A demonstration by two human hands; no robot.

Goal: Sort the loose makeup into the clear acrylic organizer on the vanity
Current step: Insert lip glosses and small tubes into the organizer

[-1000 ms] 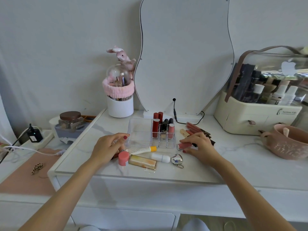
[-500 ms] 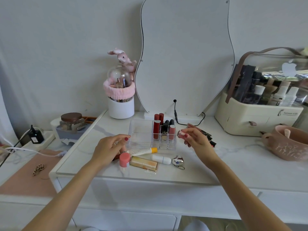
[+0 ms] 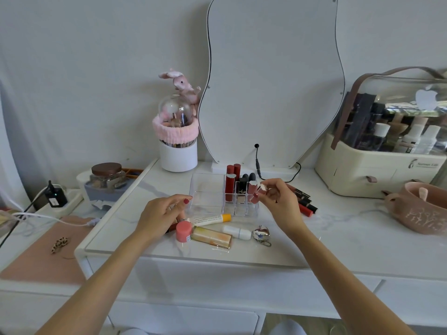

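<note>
The clear acrylic organizer stands mid-vanity, with several lipsticks upright in its right-hand slots and its left tray bare. My right hand holds a pink lip gloss tube tilted at the organizer's right front corner. My left hand rests on the vanity at the organizer's left front corner, fingers curled over something small and dark that I cannot identify. In front lie a yellow-capped white tube, a pink round pot, a gold compact stick, a white tube and a silver keychain case.
More lipsticks lie right of the organizer. A wavy mirror with a black cable stands behind. A white brush holder is back left, a cream cosmetics case back right, a pink bowl far right.
My right hand picked the pink lip gloss up off the vanity and carried it up to the organizer's right front corner. My left hand stayed almost still.
</note>
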